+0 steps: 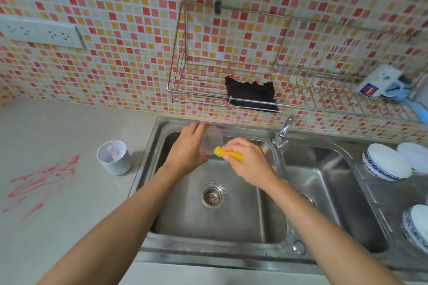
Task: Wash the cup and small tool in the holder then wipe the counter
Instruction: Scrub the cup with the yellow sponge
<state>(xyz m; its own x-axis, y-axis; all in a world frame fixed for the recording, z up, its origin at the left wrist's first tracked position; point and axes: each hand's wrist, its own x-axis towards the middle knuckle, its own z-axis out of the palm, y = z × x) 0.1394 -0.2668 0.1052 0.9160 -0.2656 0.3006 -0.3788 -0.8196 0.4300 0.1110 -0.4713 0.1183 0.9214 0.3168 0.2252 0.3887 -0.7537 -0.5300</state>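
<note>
Clear plastic, the cup [212, 140] is tipped on its side above the left basin of the steel sink [208, 227], its mouth facing my right. My left hand [188, 148] wraps round it from behind, fingers curled over the body. My right hand [249, 159] grips a yellow sponge [218, 151], fingers folded over it, and the sponge's free end touches the cup's rim. Below both hands I see the drain strainer [213, 195].

On the grey counter [69, 122], just left of the sink, stands the white holder [114, 159], upright and open at the top. A small tool [113, 154] with a red part lies inside, too blurred for me to make out further. Further left, red smears [44, 180] streak the counter.

Behind my right hand the faucet [283, 131] rises between the two basins. Above it a wire rack [199, 90] hangs on the mosaic wall, with a dark cloth [251, 95] in it and a printed mug [379, 82] lying at its right end. Blue-patterned bowls [385, 162] sit right of the sink. A white socket strip [39, 33] is fixed to the wall at upper left.
</note>
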